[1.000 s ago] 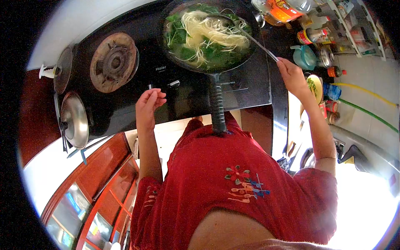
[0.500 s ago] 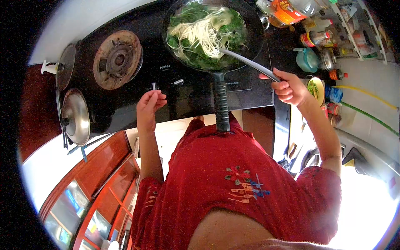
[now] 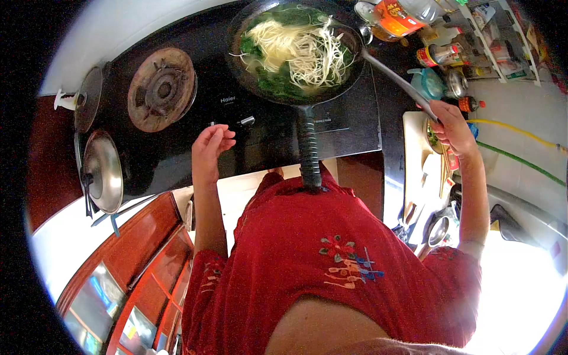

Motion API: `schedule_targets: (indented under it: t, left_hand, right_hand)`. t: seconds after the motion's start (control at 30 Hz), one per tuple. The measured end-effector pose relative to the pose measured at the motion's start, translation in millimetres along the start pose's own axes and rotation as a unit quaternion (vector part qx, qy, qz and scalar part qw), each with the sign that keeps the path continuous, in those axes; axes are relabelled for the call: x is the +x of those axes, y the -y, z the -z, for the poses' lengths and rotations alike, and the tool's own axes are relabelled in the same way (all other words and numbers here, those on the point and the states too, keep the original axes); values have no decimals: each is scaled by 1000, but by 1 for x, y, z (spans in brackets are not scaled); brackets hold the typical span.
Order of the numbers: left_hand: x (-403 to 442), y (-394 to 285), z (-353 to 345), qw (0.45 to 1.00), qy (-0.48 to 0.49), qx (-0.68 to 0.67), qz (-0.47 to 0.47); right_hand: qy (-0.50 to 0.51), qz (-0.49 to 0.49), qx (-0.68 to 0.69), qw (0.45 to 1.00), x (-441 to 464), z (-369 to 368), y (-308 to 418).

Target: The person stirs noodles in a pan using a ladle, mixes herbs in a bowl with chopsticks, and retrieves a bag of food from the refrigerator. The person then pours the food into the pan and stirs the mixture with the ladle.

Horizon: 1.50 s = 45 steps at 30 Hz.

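Observation:
My right hand (image 3: 454, 131) is wrapped round the grey handle of a long-handled cooking utensil (image 3: 399, 81). The handle slants up to the wok's right rim, and its working end is hard to make out there. Pale noodles (image 3: 319, 62) lie over dark leafy greens (image 3: 278, 89) in the black wok (image 3: 236, 71). The wok's wrapped handle (image 3: 308, 145) points towards my body, with neither hand on it. My left hand (image 3: 210, 145) hovers at the stove's front, fingers loosely curled together and nothing visible in them. Its fingertips are close to a stove knob (image 3: 213, 123); contact is unclear.
An unused burner (image 3: 163, 89) is on the left of the black stove (image 3: 195, 154), beside a metal lid (image 3: 105, 171). Bottles (image 3: 402, 18), a teal container (image 3: 427, 84) and a rack (image 3: 488, 38) line the right side. A cutting board (image 3: 414, 139) lies near my right arm.
My right hand has moved right and slightly down, drawing the utensil from the noodles to the wok's right rim. The noodles have spread towards the right. My left hand has barely moved.

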State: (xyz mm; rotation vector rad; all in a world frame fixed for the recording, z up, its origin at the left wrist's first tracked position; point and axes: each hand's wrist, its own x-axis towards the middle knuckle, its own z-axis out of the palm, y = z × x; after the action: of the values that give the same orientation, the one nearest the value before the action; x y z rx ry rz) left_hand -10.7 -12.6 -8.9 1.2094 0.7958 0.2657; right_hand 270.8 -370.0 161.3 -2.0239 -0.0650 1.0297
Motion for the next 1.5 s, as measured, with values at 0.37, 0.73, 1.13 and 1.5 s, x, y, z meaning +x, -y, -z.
schedule_targets:
  t: [0.37, 0.73, 1.13, 1.5]
  left_hand:
    - [-3, 7, -1, 1000, -18, 19, 12]
    - [-15, 15, 33, 998, -41, -33, 23]
    - [-4, 1, 16, 1000, -8, 4, 7]
    - [-2, 5, 13, 1000, 3, -18, 5]
  right_hand:
    - [-244, 286, -471, 798, 66, -69, -1]
    - [281, -157, 504, 801, 74, -105, -9]
    - [148, -58, 331, 930, 15, -43, -11]
    - [-255, 305, -428, 812, 46, -42, 6]
